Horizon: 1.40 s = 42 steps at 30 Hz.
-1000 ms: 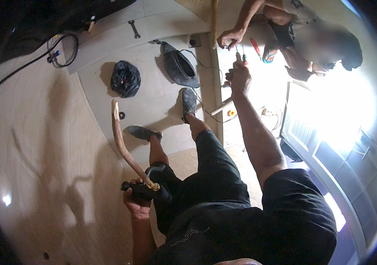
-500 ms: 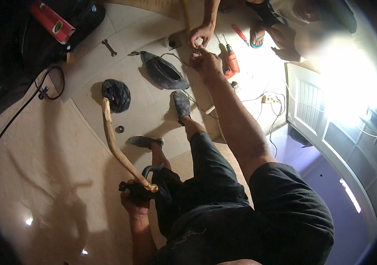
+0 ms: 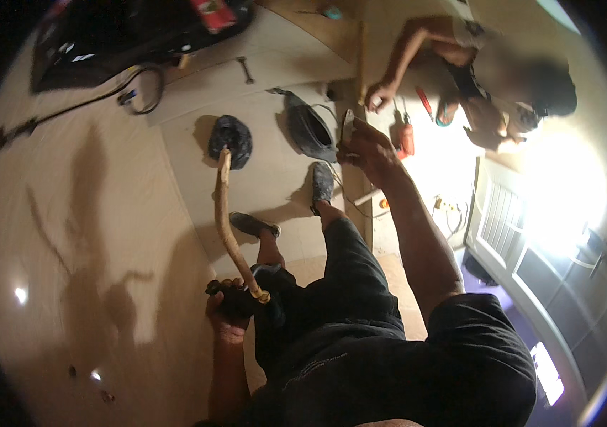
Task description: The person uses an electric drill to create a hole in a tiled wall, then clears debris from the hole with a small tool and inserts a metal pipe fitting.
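My left hand (image 3: 229, 313) is low, in front of my left thigh, its fingers wrapped round a black tool (image 3: 239, 297) whose kind I cannot make out. A long bent wooden stick (image 3: 227, 228) rises from beside that tool, its near end yellowish; whether the two are joined is unclear. Out ahead, my right hand (image 3: 371, 153) is closed on a small flat pale piece (image 3: 347, 127) that sticks up past the fingers. Just beyond it is a co-worker's hand (image 3: 380, 98), apart from mine. Below the stick's far end lies a black plastic bag (image 3: 236, 132).
A dark pouch (image 3: 307, 128), a wrench (image 3: 246, 70), an orange power drill (image 3: 405, 139) and a red-handled tool (image 3: 424, 103) lie on the floor. Cords run to a socket strip (image 3: 449, 206). A bright lamp (image 3: 560, 199) glares by a white louvred panel (image 3: 499, 203). The co-worker crouches at far right.
My right hand has drawn back from the co-worker's hand, which it was meeting, and now carries the pale piece. The view has shifted, so the floor things appear further right.
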Tool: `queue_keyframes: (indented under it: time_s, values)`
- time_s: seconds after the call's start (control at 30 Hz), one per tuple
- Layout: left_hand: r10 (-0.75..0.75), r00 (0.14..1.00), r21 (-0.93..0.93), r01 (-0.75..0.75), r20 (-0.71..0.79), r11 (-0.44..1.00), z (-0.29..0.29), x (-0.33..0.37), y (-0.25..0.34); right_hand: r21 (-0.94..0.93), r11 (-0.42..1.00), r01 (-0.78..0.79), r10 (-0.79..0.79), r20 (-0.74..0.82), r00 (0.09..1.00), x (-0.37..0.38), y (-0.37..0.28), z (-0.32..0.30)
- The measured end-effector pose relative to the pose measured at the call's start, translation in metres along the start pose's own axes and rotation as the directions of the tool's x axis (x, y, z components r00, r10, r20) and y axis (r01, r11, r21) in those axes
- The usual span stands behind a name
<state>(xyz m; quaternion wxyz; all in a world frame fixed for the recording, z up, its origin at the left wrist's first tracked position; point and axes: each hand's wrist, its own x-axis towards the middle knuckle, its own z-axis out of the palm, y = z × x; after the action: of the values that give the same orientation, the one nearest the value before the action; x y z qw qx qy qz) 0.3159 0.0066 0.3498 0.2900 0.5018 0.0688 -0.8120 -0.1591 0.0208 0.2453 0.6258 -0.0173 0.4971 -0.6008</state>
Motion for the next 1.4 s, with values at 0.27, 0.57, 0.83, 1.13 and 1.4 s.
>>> queue_keyframes:
  time_s: [0.27,0.57,0.83,1.13,1.4]
  values:
    - [0.233,0.972,-0.24,-0.22,0.028,0.946,-0.058,-0.086,0.07,-0.406,0.909,0.093,0.062,0.354,0.933,-0.022,-0.037,0.281]
    - [0.354,0.926,-0.45,-0.372,-0.127,0.812,-0.161,-0.15,0.04,-0.641,0.736,0.217,0.453,0.705,0.546,-0.082,0.083,0.589]
    - [0.383,0.921,-0.609,-0.345,-0.072,0.714,-0.186,-0.145,0.052,-0.624,0.604,0.496,0.335,0.764,0.552,-0.109,0.147,0.71]
    - [0.442,0.897,-0.626,-0.339,0.01,0.702,-0.204,-0.148,0.085,-0.686,0.508,0.521,0.341,0.716,0.61,-0.11,0.162,0.737]
    - [0.5,0.866,-0.656,-0.362,0.026,0.662,-0.219,-0.151,0.086,-0.79,0.386,0.478,0.336,0.602,0.724,-0.149,0.165,0.76]
